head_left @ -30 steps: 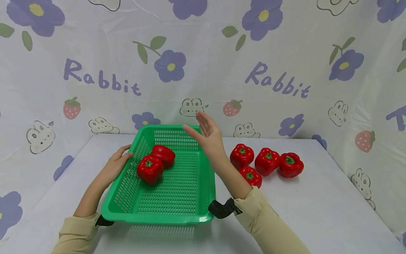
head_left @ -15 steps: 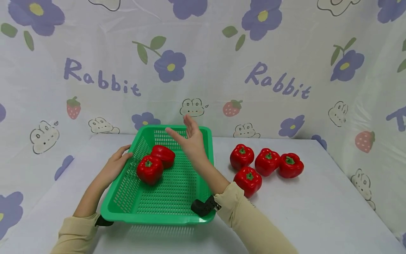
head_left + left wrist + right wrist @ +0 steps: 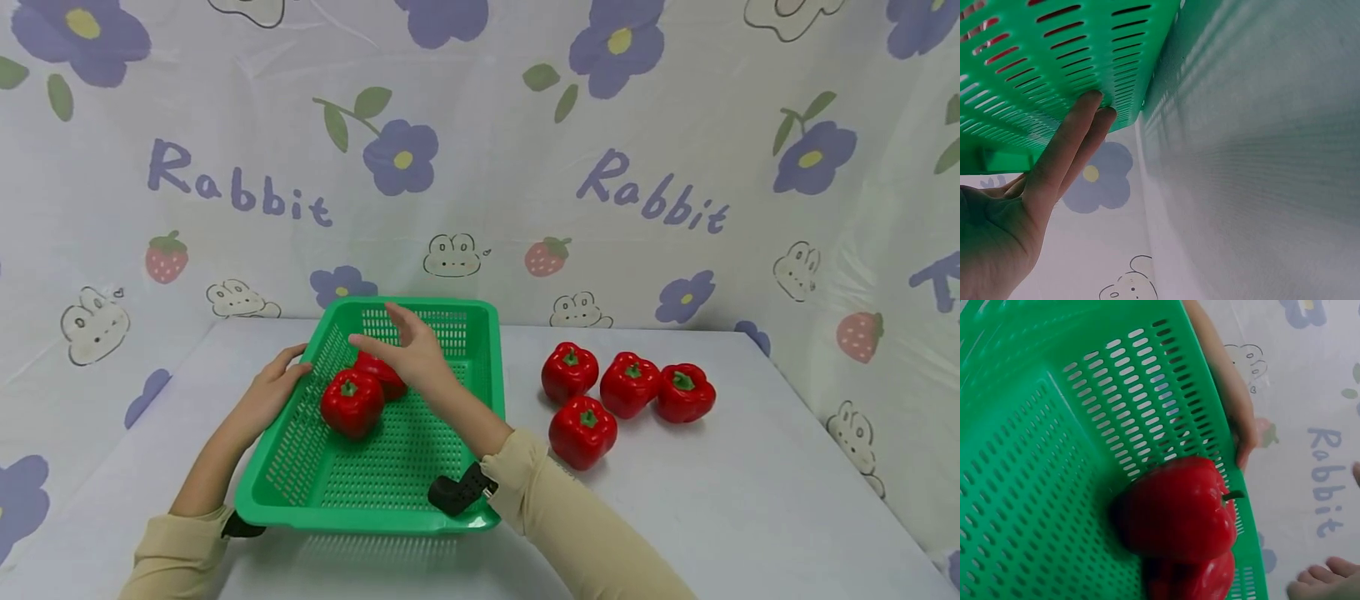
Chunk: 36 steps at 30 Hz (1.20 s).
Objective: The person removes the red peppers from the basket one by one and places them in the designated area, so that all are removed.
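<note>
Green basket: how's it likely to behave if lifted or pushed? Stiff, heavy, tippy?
The green basket is probably light for its size, given its slotted walls. Likely fairly stiff: its sides stand straight. Lifted, it may dip left, since both red peppers inside lie toward that side.

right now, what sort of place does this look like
Probably a staged filming corner: a "Rabbit"-printed sheet hangs behind the white tabletop, a black wrist camera is worn, and red bell peppers lie in and beside a green perforated basket.
</note>
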Tool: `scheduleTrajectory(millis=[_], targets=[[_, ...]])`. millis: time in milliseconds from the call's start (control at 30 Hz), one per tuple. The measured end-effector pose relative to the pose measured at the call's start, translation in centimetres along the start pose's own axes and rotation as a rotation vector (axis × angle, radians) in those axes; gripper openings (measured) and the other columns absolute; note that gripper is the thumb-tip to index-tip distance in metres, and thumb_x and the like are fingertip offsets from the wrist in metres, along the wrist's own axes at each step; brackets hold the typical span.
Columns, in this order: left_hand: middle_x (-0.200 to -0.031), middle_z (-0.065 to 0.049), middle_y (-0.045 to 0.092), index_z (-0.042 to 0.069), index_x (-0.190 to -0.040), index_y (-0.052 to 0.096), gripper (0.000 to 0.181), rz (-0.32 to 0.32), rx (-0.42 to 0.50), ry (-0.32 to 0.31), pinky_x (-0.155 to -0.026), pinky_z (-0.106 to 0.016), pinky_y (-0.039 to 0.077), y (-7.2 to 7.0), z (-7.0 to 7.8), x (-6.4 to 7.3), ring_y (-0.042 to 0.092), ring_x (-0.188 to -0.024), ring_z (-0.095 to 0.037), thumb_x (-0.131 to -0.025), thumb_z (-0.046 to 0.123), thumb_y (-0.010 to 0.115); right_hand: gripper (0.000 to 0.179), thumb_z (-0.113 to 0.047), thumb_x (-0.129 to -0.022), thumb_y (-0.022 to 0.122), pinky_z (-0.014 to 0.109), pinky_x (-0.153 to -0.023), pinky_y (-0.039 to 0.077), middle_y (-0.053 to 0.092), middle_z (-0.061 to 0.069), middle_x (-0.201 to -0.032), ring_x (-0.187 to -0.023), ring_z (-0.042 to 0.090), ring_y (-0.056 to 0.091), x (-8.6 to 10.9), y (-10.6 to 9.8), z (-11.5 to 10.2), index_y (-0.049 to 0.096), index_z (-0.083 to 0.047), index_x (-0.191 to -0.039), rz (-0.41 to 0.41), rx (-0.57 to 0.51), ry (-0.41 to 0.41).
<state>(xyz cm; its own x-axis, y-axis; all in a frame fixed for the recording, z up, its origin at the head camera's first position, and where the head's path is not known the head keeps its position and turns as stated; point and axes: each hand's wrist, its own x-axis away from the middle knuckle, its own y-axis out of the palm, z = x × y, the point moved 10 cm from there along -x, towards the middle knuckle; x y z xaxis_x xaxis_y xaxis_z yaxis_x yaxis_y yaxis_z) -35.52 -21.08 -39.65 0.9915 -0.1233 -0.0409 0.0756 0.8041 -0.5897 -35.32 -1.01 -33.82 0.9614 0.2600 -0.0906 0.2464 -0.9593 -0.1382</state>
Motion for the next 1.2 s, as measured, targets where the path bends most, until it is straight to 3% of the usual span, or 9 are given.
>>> scheduleTrajectory(millis=[233,533,1200], targets=[[-0.137,-0.029,0.050,0.006,-0.154,0.025,0.058,0.002,-0.001,0.000,-0.077,-0.029,0.052,-0.1,0.0,0.1,0.063,-0.101,-0.025,-0.105,0.037,0.033,0.073,-0.035,-0.085,0.074,0.044,-0.113,0.037,0.042,0.001,-0.154,-0.144,0.021,0.036,0.4,2.2,1.9,0.041,-0.019,-0.148,-0.170,0.056,0.081],[-0.140,-0.028,0.047,0.005,-0.154,0.024,0.058,0.002,-0.011,0.001,-0.084,-0.035,0.051,0.0,0.0,0.0,0.059,-0.110,-0.032,-0.105,0.036,0.032,0.070,-0.031,-0.086,0.074,0.041,-0.111,0.040,0.047,0.006,-0.151,-0.141,0.021,0.041,0.7,3.3,3.2,0.044,-0.015,-0.147,-0.264,0.077,0.105],[-0.141,-0.031,0.046,0.004,-0.154,0.022,0.059,-0.003,0.008,0.001,-0.084,-0.037,0.053,-0.2,0.0,0.0,0.062,-0.110,-0.033,-0.106,0.035,0.032,0.070,-0.028,-0.085,0.075,0.036,-0.105,0.046,0.050,0.004,-0.148,-0.137,0.020,0.045,1.0,3.8,3.9,0.045,-0.011,-0.146,-0.321,0.155,0.118]])
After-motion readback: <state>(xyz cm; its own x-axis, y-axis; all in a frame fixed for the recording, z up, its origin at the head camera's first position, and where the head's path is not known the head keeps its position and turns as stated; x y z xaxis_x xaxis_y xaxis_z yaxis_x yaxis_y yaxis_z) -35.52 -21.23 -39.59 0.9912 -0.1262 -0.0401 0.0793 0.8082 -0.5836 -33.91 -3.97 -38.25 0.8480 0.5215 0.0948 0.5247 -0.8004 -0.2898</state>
